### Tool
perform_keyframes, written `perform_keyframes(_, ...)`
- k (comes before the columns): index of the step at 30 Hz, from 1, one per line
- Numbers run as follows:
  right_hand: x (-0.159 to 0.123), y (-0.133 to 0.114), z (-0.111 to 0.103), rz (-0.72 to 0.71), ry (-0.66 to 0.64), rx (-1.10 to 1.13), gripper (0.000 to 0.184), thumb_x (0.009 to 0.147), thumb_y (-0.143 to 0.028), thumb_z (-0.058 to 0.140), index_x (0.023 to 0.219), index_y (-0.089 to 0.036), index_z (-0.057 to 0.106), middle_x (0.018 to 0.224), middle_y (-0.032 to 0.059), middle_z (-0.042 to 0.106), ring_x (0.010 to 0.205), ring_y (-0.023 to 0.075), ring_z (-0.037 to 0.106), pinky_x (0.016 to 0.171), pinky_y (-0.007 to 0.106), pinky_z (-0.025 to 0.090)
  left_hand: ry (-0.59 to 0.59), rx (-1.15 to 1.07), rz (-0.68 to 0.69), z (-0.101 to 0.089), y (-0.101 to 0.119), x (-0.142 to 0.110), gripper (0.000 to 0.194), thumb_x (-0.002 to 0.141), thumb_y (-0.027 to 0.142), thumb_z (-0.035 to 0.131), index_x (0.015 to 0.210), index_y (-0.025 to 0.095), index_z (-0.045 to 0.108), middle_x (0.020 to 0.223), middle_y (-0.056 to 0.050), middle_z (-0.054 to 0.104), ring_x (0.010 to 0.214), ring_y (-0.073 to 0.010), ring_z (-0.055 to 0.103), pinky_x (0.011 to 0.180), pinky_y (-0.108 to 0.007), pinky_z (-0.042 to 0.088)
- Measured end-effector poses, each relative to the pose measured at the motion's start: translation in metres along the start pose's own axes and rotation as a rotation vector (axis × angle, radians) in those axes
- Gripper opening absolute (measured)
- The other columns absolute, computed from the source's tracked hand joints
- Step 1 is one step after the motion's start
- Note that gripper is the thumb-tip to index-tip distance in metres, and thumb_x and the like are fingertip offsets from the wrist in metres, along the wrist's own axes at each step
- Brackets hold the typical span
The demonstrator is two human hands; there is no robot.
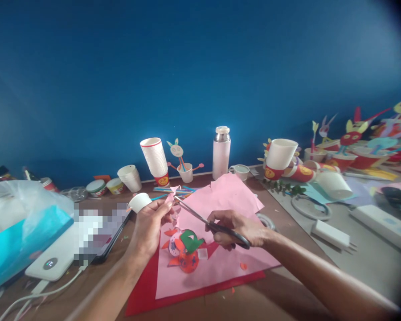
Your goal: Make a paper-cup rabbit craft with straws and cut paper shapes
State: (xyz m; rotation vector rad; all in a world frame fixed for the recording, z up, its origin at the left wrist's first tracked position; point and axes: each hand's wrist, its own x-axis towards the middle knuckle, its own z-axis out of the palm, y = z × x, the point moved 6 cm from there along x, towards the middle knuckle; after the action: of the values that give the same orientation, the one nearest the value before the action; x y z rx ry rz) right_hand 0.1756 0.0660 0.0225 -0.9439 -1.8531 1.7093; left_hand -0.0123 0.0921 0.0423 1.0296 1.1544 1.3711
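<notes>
My left hand (150, 227) pinches a small piece of pink paper (171, 196) and holds it up over the table. My right hand (235, 229) grips black-handled scissors (200, 218), whose blades reach up-left to the pink piece. Below the hands lies a paper-cup figure (185, 249) in red and orange with a green paper piece on top. It rests on pink paper sheets (220, 205) that lie over a red sheet (143, 294).
A tissue box (16, 240), a white power bank (53, 258) and a phone lie at left. Stacked paper cups (155, 160), a white flask (221, 154) and several cup figures (350, 142) stand along the blue wall. A charger (330, 234) lies at right.
</notes>
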Motion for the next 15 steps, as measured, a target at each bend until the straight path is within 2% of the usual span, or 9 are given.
perform_keyframes(15, -0.0002, 0.0014, -0.0003, 0.004, 0.001, 0.005, 0.028, 0.071, -0.035, 0.061, 0.088, -0.015, 0.052, 0.052, -0.0042, 0.052, 0.044, 0.0062, 0.047, 0.038, 0.015, 0.033, 0.010, -0.019, -0.021, 0.0005, -0.0017, -0.0018, 0.015, 0.061, 0.025, 0.067, 0.058, 0.012, 0.059, 0.055, 0.002, 0.058, 0.047, -0.0061, 0.049, 0.048, -0.019, 0.042)
